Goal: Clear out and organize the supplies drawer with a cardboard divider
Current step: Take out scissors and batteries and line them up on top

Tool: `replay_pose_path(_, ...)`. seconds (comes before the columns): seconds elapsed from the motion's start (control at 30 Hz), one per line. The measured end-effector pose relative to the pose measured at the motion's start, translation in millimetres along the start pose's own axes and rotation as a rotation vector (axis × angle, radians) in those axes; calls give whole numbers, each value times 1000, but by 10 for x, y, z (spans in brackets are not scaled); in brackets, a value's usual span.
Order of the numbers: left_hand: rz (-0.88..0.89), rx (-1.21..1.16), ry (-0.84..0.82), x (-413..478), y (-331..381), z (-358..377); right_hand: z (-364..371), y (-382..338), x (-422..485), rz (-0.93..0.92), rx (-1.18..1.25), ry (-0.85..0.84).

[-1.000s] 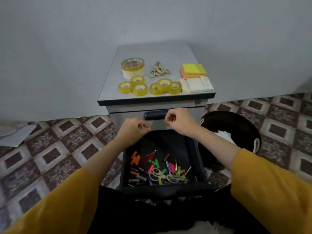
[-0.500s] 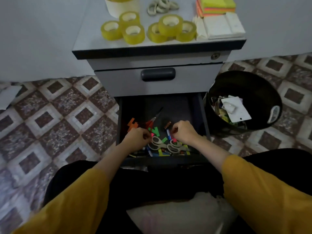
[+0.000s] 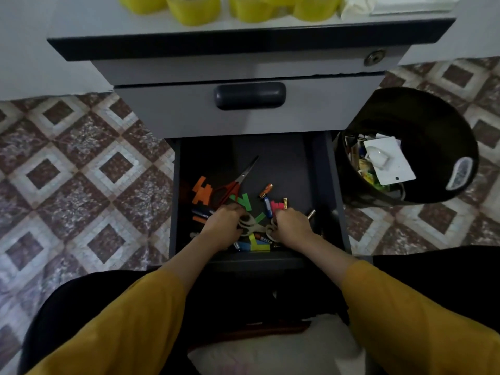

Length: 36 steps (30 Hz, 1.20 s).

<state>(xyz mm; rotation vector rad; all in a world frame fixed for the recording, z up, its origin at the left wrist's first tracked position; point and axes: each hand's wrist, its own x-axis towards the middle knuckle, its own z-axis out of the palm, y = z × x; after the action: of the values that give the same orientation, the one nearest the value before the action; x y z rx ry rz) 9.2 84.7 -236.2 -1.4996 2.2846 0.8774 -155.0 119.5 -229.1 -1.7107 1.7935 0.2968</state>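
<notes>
The grey metal cabinet (image 3: 243, 69) stands at the far side, with yellow tape rolls (image 3: 193, 8) on its top. Its dark lower drawer (image 3: 284, 163) is pulled open toward my lap, and a round black waste bin (image 3: 433, 125) sits just right of it. Both my hands are inside at the near end. My left hand (image 3: 221, 226) curls over cream-handled scissors (image 3: 247, 224), and my right hand (image 3: 293, 226) grips a second cream pair (image 3: 270, 230). Red-handled scissors (image 3: 230, 189), batteries (image 3: 266, 190) and coloured paper scraps (image 3: 201, 192) lie just beyond.

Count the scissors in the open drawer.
3: red scissors mid-drawer, one pale pair in the left hand, a second pale pair in the right hand. Others may be hidden.
</notes>
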Motion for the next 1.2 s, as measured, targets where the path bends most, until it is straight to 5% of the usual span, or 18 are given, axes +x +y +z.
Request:
replay_pose_path(0.37,1,271,-28,23,21,128,-135,4,-45,-72,68,56)
replay_pose_path(0.6,-24,266,-38,-2,61,110,-83,7,-54,-157,-93,50)
replay_pose_path(1.2,-217,358,105,-13,78,87,38,205,103,202,149,149)
